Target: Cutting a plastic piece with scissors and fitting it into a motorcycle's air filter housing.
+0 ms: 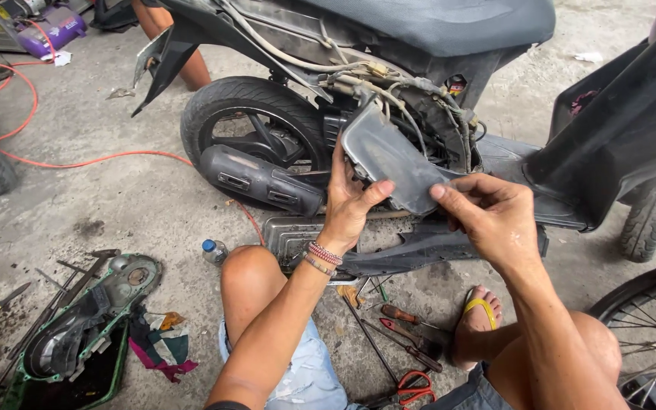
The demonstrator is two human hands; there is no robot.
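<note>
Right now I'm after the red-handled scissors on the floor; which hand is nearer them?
Right. The right hand holds the grey cover above the scissors; the left hand grips it farther left.

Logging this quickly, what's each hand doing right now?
Left hand: gripping the grey cover.
Right hand: pinching the cover's lower edge.

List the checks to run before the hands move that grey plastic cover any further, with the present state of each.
1. Left hand gripping the grey plastic cover: ok.
2. Right hand gripping its lower edge: ok.
3. Cover free of the wiring above: cannot tell.
4. Fasteners all out: cannot tell.
5. Floor by the feet free of tools: not ok, screwdrivers and red-handled scissors lie there.
</note>
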